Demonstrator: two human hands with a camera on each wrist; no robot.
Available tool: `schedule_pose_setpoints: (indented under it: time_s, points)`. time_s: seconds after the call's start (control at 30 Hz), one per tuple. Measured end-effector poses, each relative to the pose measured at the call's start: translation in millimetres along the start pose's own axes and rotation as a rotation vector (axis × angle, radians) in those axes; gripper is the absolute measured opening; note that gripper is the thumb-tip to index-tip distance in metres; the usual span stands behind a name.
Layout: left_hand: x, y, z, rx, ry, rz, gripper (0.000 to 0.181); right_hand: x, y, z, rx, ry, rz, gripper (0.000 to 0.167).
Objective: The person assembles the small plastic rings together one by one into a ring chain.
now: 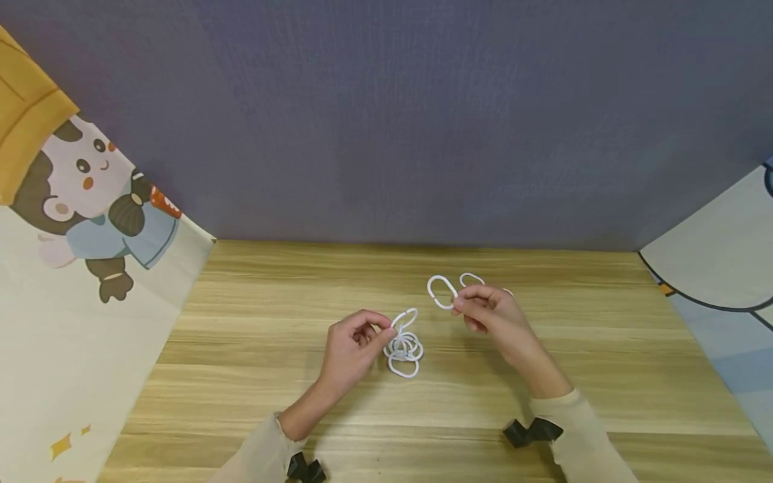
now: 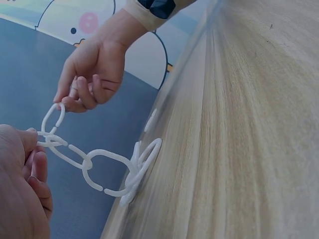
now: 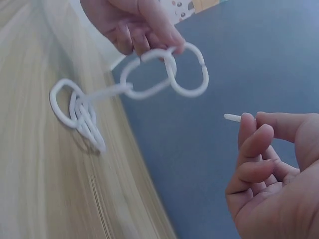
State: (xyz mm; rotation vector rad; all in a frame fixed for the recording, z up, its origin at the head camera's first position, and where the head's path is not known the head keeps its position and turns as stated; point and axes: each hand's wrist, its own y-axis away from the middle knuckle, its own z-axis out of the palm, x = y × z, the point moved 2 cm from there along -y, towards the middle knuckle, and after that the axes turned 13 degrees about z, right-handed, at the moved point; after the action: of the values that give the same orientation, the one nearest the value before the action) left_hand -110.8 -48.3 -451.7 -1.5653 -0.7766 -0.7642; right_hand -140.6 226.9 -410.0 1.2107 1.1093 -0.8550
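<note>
My left hand [image 1: 356, 342] pinches the top link of a white plastic link chain [image 1: 403, 347]. From these fingertips the chain [image 3: 102, 93] hangs down, its lower links bunched on the wooden table. Up and to the right, my right hand [image 1: 492, 315] holds a single white oval link [image 1: 443, 292] between thumb and fingertips. A small gap shows in that link's ring. It stands apart from the chain in the head view; the right wrist view catches only a short end of the link [image 3: 233, 117].
Beyond my right hand lies a loose white link [image 1: 472, 277], partly hidden by the fingers. A grey-blue panel [image 1: 386, 134] rises at the table's [image 1: 241, 302] back edge. Walls with cartoon prints stand left and right. Black devices [image 1: 533, 431] sit at both wrists.
</note>
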Motion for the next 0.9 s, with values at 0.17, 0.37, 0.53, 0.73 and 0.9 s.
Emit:
schedule_pose_setpoints:
  time_s: [0.17,0.37,0.53,0.73,0.9]
  points:
    - [-1.6,0.4,1.7,-0.012,-0.002,0.005,0.009,1.3,1.8,9.0,-0.04,0.018,-0.032,0.008]
    - [-2.2,1.7,3.5,-0.013,-0.008,0.015,0.01,3.3,5.5,18.1,-0.078,0.002,-0.041,0.01]
    - [-2.7,2.3,5.6,-0.019,-0.012,0.014,0.01,4.9,8.7,23.1,-0.09,0.021,-0.022,0.005]
    - [-2.1,1.9,7.5,-0.03,-0.026,0.038,0.009,9.7,7.4,26.9,-0.101,0.055,-0.006,0.004]
    - [-1.5,0.7,8.6,-0.028,-0.029,0.047,0.008,13.0,5.4,26.3,-0.106,0.072,-0.005,0.005]
